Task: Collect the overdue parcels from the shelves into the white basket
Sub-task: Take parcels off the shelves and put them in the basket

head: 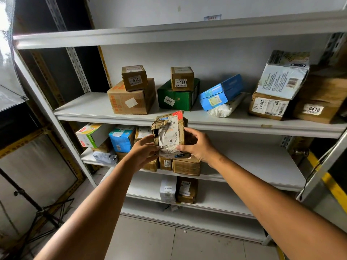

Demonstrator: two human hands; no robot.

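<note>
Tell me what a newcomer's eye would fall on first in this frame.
A battered cardboard parcel with a torn label sits dead centre, gripped by the left hand and the right hand. On the shelf behind it, a green box carries a small box marked 0461, with a tilted blue parcel to its right.

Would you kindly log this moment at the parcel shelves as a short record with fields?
held item: battered parcel, label torn, held in front of the shelf
left hand: grips the parcel's lower left
right hand: grips its right side
stacked on that shelf: box 0346 on a brown carton; box 0461 on a green box
white basket: not in view
</note>
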